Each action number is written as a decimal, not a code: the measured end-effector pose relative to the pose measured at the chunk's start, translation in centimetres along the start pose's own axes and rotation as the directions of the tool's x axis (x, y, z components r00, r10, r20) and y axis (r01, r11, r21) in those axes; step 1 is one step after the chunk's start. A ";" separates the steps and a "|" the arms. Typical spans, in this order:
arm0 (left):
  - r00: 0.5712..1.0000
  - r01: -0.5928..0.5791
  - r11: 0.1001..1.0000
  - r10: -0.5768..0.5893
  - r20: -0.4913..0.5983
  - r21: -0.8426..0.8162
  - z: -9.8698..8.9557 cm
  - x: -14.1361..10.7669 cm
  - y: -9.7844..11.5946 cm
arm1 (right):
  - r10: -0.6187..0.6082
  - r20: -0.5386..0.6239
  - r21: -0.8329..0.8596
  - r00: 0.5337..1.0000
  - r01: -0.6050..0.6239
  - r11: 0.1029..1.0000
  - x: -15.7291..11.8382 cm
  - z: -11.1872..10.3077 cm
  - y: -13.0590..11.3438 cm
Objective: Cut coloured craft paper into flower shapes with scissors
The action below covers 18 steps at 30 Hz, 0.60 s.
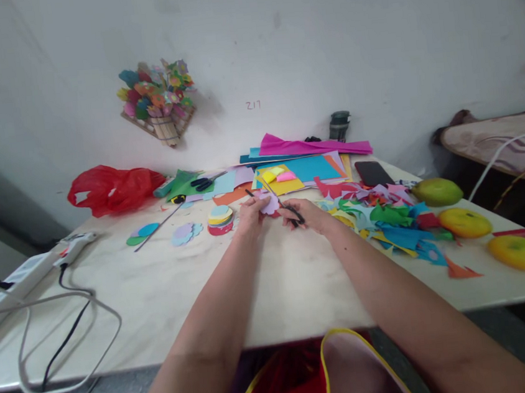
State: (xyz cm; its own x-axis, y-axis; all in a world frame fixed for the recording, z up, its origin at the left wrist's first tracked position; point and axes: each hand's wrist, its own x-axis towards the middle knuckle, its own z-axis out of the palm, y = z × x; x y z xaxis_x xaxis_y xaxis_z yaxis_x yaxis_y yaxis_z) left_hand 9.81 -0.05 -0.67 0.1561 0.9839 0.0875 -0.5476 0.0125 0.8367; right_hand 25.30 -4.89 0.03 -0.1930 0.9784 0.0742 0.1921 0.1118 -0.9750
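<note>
My left hand (251, 215) pinches a small light purple paper piece (269, 204) with a scalloped edge, above the middle of the table. Just right of it, my right hand (302, 215) is closed around black-handled scissors (296, 212). Their blades point up and left, at the purple paper. To the left of my left hand lies a stack of round paper pieces (220, 217), pale blue and yellow on top, red at the bottom. Further left are scalloped light blue and purple pieces (186, 233), then green and blue paper circles (144, 232).
Coloured scraps (396, 220) cover the right side, beside a phone (373, 173) and yellow-green fruit (465, 223). Paper sheets (309, 168), more scissors (202, 183) and a red bag (112, 190) lie at the back. Cables and a power strip (27, 277) are at the left.
</note>
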 end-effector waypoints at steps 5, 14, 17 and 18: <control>0.999 -0.023 1.000 0.023 -0.032 -0.006 0.5 -0.1 -0.2 | 0.008 -0.034 0.015 0.999 -0.008 1.000 0.0 0.2 -0.1; 0.992 -0.061 0.998 0.059 -0.107 -0.014 1.3 -0.2 -0.5 | -0.004 -0.060 0.028 0.998 0.006 1.000 0.1 0.3 0.1; 0.990 -0.066 0.998 0.063 -0.127 -0.020 1.6 -0.4 -0.5 | 0.006 -0.067 0.036 0.998 -0.004 0.999 -0.1 0.4 -0.1; 0.989 -0.067 0.997 0.064 -0.134 -0.021 1.7 -0.4 -0.5 | 0.009 -0.068 0.037 0.998 -0.006 0.999 -0.2 0.4 -0.2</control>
State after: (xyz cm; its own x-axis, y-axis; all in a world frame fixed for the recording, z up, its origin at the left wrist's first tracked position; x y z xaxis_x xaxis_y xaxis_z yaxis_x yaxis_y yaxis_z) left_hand 11.42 -0.79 -0.19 0.0091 0.9977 0.0675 -0.5743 -0.0500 0.8171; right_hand 24.92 -5.14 0.12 -0.1255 0.9889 0.0798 0.1576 0.0993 -0.9825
